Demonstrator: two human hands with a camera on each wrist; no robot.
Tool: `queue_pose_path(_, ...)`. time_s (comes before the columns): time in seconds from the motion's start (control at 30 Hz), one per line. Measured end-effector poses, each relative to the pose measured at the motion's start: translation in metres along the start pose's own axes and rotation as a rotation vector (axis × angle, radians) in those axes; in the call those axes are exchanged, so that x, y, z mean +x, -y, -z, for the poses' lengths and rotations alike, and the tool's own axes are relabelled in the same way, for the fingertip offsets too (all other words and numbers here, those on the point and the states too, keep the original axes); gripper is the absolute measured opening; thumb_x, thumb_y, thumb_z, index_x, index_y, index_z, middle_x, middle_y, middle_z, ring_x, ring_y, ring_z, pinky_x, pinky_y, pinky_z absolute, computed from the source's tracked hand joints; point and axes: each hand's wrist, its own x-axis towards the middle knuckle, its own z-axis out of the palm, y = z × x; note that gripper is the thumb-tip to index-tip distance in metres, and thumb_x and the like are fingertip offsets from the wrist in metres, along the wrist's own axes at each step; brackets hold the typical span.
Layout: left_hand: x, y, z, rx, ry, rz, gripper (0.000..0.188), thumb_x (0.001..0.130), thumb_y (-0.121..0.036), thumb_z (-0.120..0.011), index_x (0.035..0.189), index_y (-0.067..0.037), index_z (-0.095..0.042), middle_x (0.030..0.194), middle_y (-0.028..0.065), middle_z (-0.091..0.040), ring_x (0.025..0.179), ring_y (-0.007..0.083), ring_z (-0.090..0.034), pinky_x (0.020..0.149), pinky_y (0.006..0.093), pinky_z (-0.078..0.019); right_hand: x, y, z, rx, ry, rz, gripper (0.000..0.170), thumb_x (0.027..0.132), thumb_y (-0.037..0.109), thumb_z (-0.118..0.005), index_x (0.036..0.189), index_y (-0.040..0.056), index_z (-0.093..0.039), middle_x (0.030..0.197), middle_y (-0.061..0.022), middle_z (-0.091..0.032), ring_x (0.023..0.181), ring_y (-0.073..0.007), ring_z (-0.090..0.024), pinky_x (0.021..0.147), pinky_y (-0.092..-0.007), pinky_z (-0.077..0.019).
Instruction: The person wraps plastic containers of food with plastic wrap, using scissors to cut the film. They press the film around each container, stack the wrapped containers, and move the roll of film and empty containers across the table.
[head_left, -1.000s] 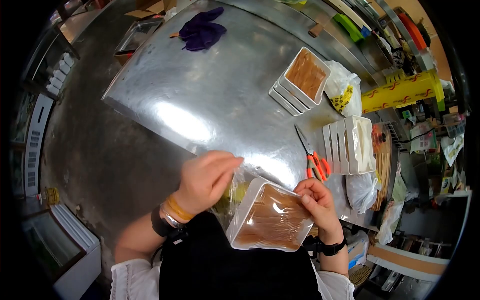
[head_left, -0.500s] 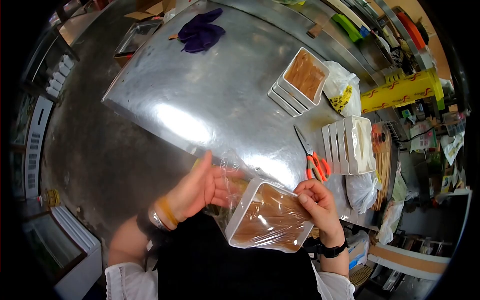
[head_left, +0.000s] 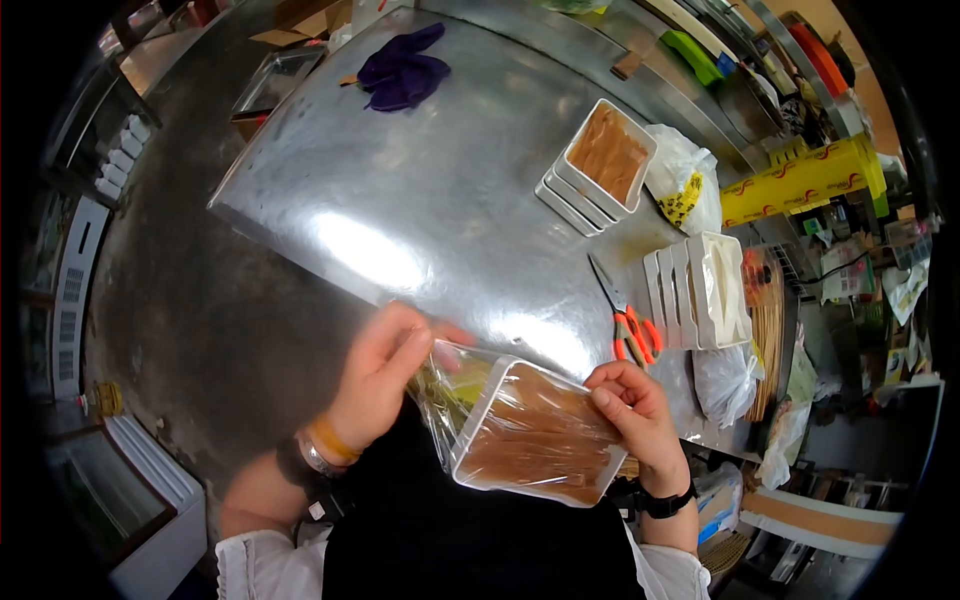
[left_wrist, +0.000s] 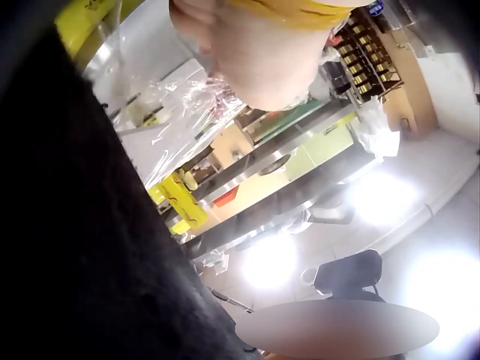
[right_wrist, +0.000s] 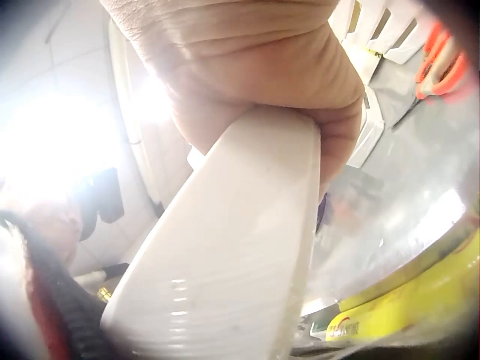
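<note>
My right hand [head_left: 635, 405] grips the right edge of a white plastic tray [head_left: 478, 432], thumb on top, tilted in front of the black apron. Brown, flat strips [head_left: 545, 435] fill the tray under clear cling film [head_left: 437, 405]. The film stretches past the left rim to my left hand [head_left: 380, 370], which pinches its loose edge between thumb and fingers. Part of a yellow roll or box shows through the film. From the right wrist, the tray's white side [right_wrist: 232, 240] appears with fingers curled over its end. In the left wrist view, wrinkled film [left_wrist: 176, 127] hangs beside the hand.
Orange-handled scissors [head_left: 632, 330] lie on the metal table [head_left: 470, 200], beside a stack of white trays [head_left: 720, 290]. Farther back stand stacked trays with brown strips [head_left: 608, 155], a white plastic bag [head_left: 690, 170] and a yellow roll [head_left: 800, 190]. A purple cloth [head_left: 403, 68] lies at the far left.
My left hand opened and went behind the film, then came to pinch its edge and draw it out leftward from the tray. The right hand keeps its grip on the tray.
</note>
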Motion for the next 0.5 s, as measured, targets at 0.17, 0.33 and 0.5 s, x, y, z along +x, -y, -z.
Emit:
queue_pose_path(0.17,0.012,0.002,-0.029,-0.542,-0.039,0.310,0.013,0.103,-0.017,-0.046,0.093,-0.009,-0.049,0.072,-0.0014,-0.050,0.063,0.0060,-0.046,0.058,0.0220,-0.0406,-0.002,0.002,-0.007,0.044,0.001,0.040,0.012,0.095,0.012,-0.063,0.103,0.0041,-0.060,0.088,0.0031,-0.063,0.081,-0.0020,-0.055,0.073,-0.0180,-0.0418)
queue_pose_path(0.33,0.027,0.027,-0.043,-0.259,0.078,0.391,0.018,0.101,-0.028,-0.051,0.093,-0.011,-0.051,0.074,-0.0040,-0.048,0.066,0.0043,-0.046,0.057,0.0220,-0.0402,-0.005,-0.006,-0.010,0.030,-0.035,0.100,0.013,0.095,0.012,-0.063,0.104,0.0041,-0.060,0.087,0.0036,-0.063,0.081,-0.0016,-0.055,0.072,-0.0176,-0.0416)
queue_pose_path(0.5,0.029,0.029,-0.062,-0.347,0.467,0.460,0.020,0.099,-0.030,-0.055,0.098,-0.009,-0.053,0.085,-0.0065,-0.050,0.079,0.0009,-0.049,0.069,0.0204,-0.0453,-0.001,-0.011,-0.018,0.066,-0.043,0.088,0.012,0.096,0.013,-0.061,0.104,0.0041,-0.060,0.086,0.0037,-0.062,0.079,-0.0015,-0.054,0.071,-0.0178,-0.0414)
